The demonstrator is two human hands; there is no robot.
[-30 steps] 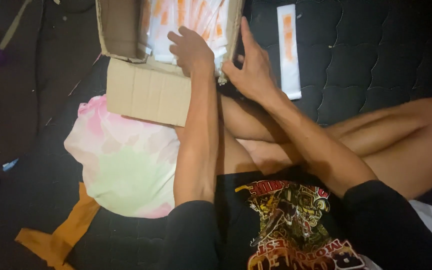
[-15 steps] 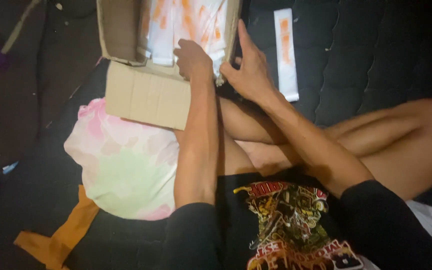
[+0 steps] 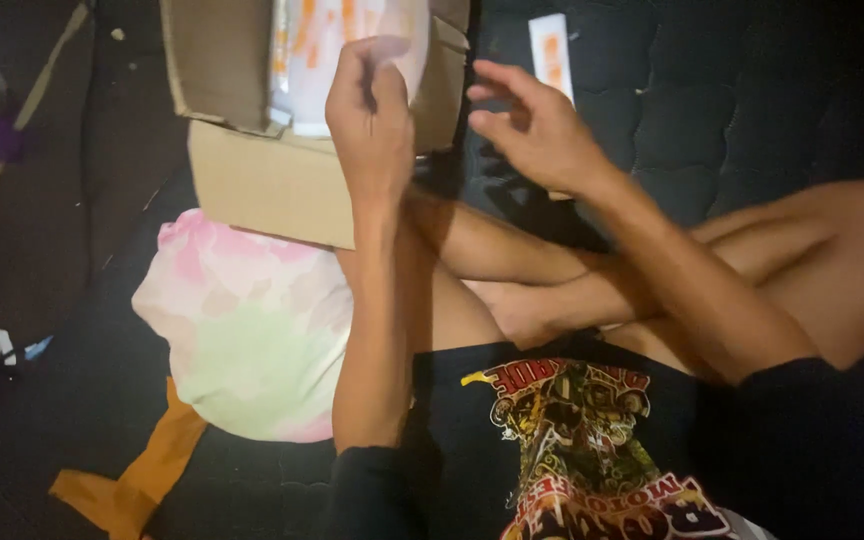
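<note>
Pastel pillow point(image 3: 252, 330) lies at left; the cardboard box point(image 3: 282, 175) sits open above it. Left hand point(image 3: 372, 120) pinches a white-and-orange packet point(image 3: 337, 50) standing in the box. Right hand point(image 3: 542, 130) hovers open, empty, beside it.

We see our left hand point(image 3: 372, 120) at twelve o'clock, fingers pinching a white-and-orange packet point(image 3: 337, 45) over the open cardboard box point(image 3: 272, 185). Our right hand point(image 3: 542, 130) hovers at one o'clock, fingers spread, holding nothing. Another white-and-orange packet point(image 3: 552, 50) lies on the dark mattress point(image 3: 752, 90). A pastel pillow point(image 3: 242, 330) sits at nine o'clock.
</note>
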